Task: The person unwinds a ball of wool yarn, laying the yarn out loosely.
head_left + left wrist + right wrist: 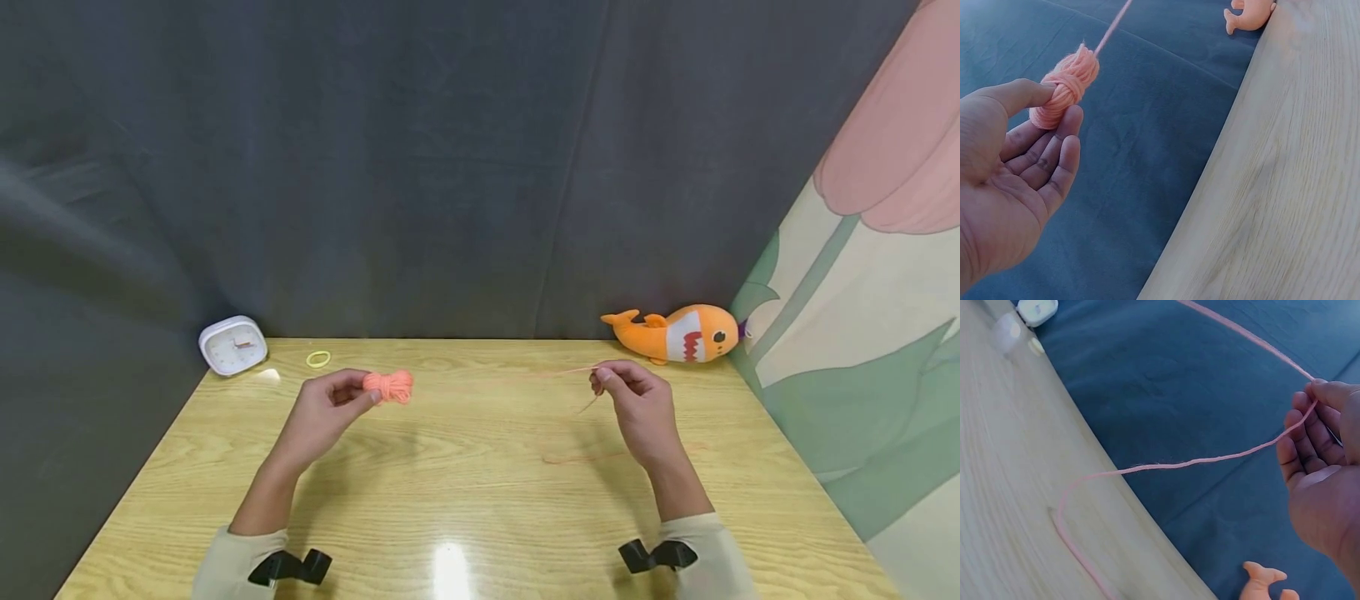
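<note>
A small bundle of coral-pink yarn [388,387], wound tight round its middle, is pinched between the thumb and fingers of my left hand [322,412]. In the left wrist view a strand [1112,28] leads up and away from the bundle's far end. My right hand [640,406] pinches that strand between thumb and fingertips at the right. Between the hands the yarn runs nearly straight above the table. Past the right fingertips, in the right wrist view, the loose tail [1172,465] droops and curves down onto the wooden table [480,500].
A white clock [233,346] stands at the table's back left corner, with a yellow ring [318,359] lying to its right. An orange plush shark [678,334] lies at the back right. A dark curtain [420,167] hangs behind the table; a painted wall [862,350] bounds the right.
</note>
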